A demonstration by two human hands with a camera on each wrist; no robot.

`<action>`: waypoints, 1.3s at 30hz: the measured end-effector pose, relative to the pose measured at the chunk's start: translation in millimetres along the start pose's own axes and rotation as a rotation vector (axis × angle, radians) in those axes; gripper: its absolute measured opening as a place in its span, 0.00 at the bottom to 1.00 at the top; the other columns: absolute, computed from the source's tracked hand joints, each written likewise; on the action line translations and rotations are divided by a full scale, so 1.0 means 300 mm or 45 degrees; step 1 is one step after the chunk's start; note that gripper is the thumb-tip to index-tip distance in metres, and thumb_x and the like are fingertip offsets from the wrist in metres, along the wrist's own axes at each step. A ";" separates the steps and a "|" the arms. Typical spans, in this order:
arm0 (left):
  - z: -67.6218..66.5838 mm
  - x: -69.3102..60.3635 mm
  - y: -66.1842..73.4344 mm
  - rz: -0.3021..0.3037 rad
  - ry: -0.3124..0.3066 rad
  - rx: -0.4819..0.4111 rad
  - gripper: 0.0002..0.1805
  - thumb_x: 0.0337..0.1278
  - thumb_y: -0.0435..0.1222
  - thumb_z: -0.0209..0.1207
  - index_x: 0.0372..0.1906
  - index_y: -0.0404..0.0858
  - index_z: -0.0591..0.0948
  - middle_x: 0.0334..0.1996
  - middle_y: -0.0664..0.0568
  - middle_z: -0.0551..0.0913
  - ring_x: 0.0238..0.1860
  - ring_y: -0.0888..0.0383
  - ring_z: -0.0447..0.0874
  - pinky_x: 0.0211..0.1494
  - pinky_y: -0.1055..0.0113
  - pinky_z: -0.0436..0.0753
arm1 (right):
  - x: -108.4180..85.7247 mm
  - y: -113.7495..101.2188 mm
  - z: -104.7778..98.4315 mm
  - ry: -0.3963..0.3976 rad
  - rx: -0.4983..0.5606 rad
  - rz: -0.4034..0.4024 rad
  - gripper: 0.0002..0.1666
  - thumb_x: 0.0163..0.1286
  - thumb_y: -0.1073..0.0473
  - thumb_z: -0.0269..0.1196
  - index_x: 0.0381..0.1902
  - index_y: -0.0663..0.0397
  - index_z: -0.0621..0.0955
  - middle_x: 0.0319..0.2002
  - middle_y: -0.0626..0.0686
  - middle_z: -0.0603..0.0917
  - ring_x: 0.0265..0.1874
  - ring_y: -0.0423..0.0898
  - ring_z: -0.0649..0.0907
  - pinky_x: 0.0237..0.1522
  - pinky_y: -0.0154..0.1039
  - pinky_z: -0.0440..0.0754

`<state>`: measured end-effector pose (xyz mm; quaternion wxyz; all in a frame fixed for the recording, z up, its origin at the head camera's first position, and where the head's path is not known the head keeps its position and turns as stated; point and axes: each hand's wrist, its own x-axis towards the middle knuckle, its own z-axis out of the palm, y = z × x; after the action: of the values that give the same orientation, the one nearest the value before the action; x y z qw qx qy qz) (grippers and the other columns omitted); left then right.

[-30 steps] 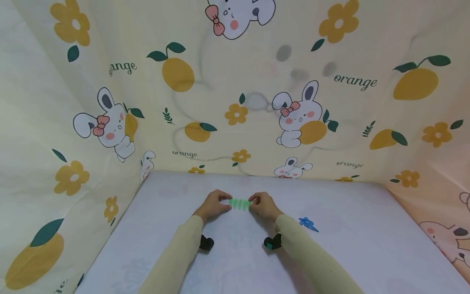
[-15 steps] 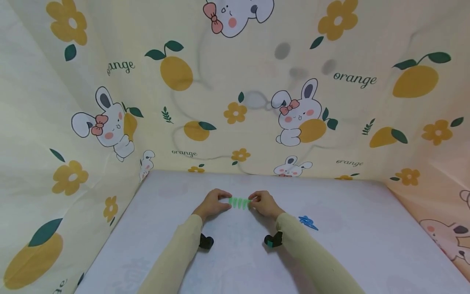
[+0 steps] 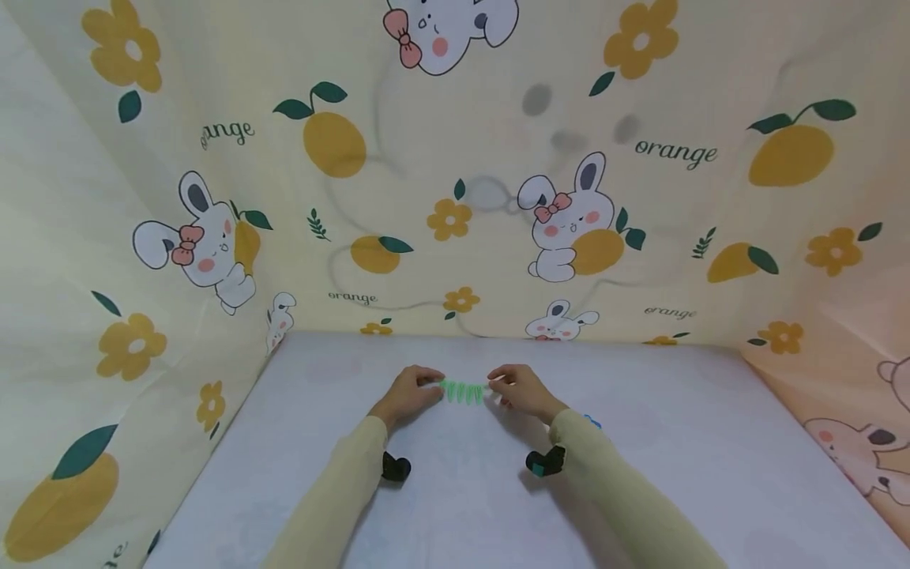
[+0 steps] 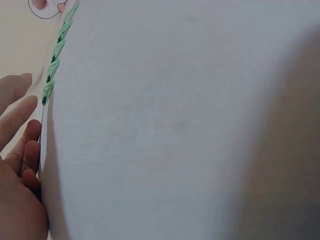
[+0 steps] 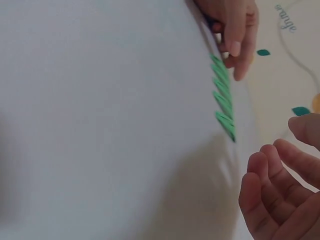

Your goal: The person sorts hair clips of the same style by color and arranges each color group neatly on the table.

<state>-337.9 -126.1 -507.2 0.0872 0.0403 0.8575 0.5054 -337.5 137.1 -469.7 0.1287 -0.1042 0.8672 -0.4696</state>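
Several slim green pieces (image 3: 464,393) lie side by side in a short row on the pale table. Beside the row's left end is my left hand (image 3: 407,396), thumb and forefinger apart; whether it touches the end piece, I cannot tell. My right hand (image 3: 524,390) hovers just off the right end, fingers loosely bent and holding nothing. In the right wrist view, a gap separates the right hand (image 5: 285,187) from the green row (image 5: 224,97). The left wrist view shows the left hand's fingers (image 4: 25,117) spread near the green row (image 4: 54,62).
A blue object (image 3: 592,421) shows partly past the right sleeve (image 3: 604,466), which hides the rest of it. A printed cloth (image 3: 398,197) with rabbits and oranges stands behind the table (image 3: 455,506) and along both sides.
My right hand has come away from the row's right end and moved slightly right. Its sleeve now covers most of the blue object. The left hand stays at the left end.
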 end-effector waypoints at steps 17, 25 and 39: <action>-0.038 -0.047 0.006 -0.014 0.015 0.002 0.13 0.67 0.40 0.59 0.53 0.46 0.84 0.47 0.52 0.80 0.48 0.54 0.74 0.51 0.60 0.74 | -0.097 0.004 -0.140 -0.062 -0.132 -0.155 0.21 0.77 0.59 0.58 0.59 0.68 0.78 0.50 0.69 0.84 0.33 0.50 0.84 0.34 0.35 0.81; -0.043 -0.075 0.005 0.021 -0.044 0.024 0.11 0.69 0.40 0.58 0.51 0.47 0.85 0.46 0.52 0.80 0.46 0.54 0.75 0.47 0.63 0.77 | -0.153 0.013 -0.189 -0.072 -0.160 -0.212 0.20 0.77 0.59 0.57 0.59 0.69 0.78 0.51 0.70 0.82 0.35 0.55 0.84 0.35 0.37 0.81; 0.059 -0.166 0.103 0.269 -0.156 0.165 0.12 0.69 0.36 0.58 0.53 0.41 0.84 0.50 0.50 0.82 0.48 0.57 0.77 0.53 0.61 0.78 | -0.258 0.087 -0.288 -0.046 -0.209 -0.195 0.21 0.78 0.57 0.57 0.60 0.68 0.77 0.52 0.68 0.83 0.40 0.54 0.84 0.38 0.36 0.82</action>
<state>-286.1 -103.7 -483.2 0.0828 0.1666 0.8724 0.4520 -293.7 242.4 -436.6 0.0990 -0.1887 0.8898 -0.4034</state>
